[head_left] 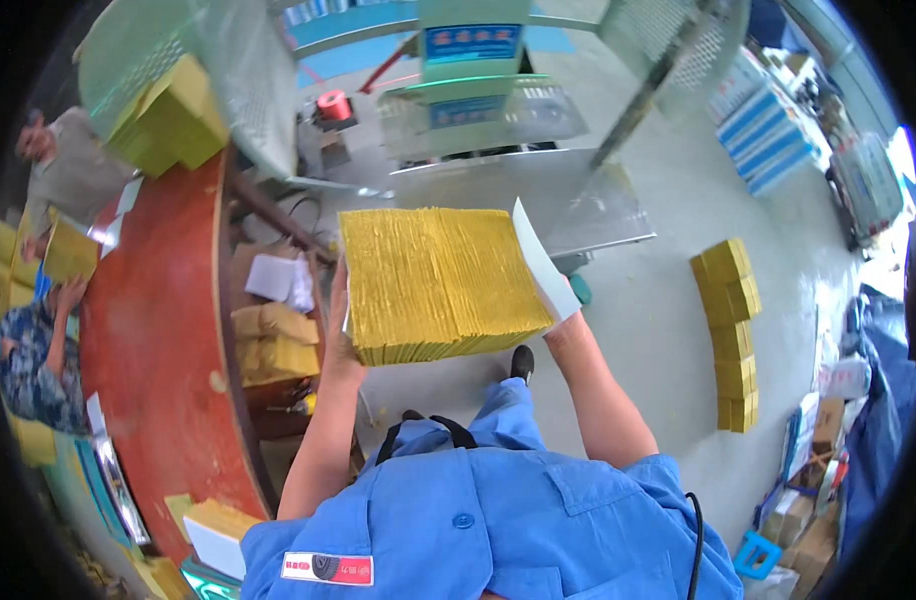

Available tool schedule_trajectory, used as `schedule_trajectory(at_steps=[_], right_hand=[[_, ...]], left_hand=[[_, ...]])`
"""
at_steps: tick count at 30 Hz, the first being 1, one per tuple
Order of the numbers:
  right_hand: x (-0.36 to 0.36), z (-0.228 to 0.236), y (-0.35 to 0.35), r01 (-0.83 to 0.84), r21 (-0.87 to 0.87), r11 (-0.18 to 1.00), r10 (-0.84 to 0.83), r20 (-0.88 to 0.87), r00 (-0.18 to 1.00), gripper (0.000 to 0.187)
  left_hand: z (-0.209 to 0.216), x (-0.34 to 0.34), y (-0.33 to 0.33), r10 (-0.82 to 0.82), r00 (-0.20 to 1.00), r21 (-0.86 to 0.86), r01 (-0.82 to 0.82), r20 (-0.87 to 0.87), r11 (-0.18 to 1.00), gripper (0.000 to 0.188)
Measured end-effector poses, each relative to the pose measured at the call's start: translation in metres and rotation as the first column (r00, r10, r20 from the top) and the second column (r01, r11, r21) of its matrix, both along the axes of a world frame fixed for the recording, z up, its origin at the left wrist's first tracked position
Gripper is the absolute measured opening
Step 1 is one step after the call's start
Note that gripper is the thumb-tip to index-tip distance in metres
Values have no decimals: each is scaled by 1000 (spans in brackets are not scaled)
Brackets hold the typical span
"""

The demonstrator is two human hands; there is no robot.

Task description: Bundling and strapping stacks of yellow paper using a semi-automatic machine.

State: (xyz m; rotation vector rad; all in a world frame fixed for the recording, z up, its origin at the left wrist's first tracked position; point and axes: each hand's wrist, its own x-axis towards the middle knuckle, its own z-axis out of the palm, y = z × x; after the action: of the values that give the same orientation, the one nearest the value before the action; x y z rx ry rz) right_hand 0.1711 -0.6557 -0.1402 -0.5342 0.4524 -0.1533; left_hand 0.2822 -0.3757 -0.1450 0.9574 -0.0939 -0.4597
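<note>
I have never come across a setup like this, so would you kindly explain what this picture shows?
There is no robot here: a person works with two bare hands. The picture comes from a wide fisheye camera on the person's head, looking down, so straight edges bend near the rim. The blue shirt at the bottom is the wearer's own.

The left hand and right hand hold a thick block of yellow sheets between them, with a white board at its right end partly hiding the right hand.

To the left, a red table bears more yellow blocks, with other people beyond it. To the right, a row of yellow blocks stands on the grey floor.
</note>
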Motion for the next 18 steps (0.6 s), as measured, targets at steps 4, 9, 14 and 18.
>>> schedule_trajectory(at_steps=[4,9,14,18], right_hand=[[-8,-48,-110,4,-328,945,28,92,995,38],[15,-48,-213,-24,-514,858,-27,-92,995,38],[59,-42,-267,-242,-373,896,180,-195,964,48],[79,-57,-293,-333,-51,942,328,-80,941,56]], left_hand=[[-5,2,-118,-157,975,136,136,160,981,75],[-55,5,-231,-52,992,57,45,117,997,74],[-105,17,-261,-33,954,226,-37,297,973,84],[-107,14,-243,-47,975,312,-24,217,950,76]])
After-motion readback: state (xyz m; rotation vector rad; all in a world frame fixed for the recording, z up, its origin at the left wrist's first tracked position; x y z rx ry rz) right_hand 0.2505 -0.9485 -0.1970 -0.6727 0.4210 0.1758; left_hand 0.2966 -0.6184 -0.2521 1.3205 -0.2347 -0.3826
